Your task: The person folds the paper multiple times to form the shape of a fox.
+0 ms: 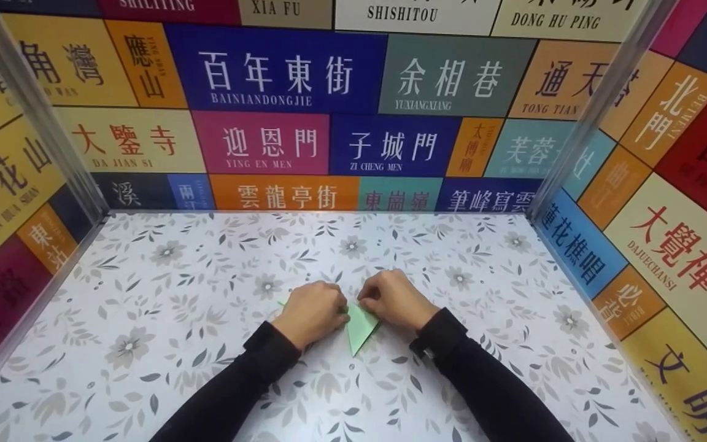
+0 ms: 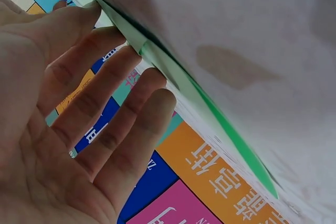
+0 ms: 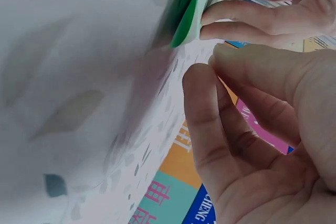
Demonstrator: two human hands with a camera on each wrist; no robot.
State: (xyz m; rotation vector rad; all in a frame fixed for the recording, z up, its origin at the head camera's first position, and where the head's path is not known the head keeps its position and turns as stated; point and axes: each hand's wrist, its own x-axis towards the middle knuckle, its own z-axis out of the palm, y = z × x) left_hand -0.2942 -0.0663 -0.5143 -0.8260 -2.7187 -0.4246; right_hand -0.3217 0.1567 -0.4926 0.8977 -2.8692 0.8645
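A folded piece of light green paper (image 1: 361, 328) lies on the table with one pointed corner toward me. My left hand (image 1: 313, 310) is on its left part and covers much of it. In the left wrist view, the thumb and fingertips (image 2: 152, 77) touch the paper's pale side, and a brighter green layer (image 2: 239, 137) shows along an edge. My right hand (image 1: 396, 299) is at the paper's upper right. In the right wrist view, its bent thumb and index fingertip (image 3: 199, 85) meet with nothing visible between them, just short of the green paper (image 3: 186, 27).
The white table (image 1: 206, 380) bears a grey leaf-and-flower print. Upright panels with coloured blocks of Chinese lettering, such as a blue one (image 1: 274, 67), stand at the back and both sides. Clear edge strips (image 1: 59, 276) run where table and panels meet.
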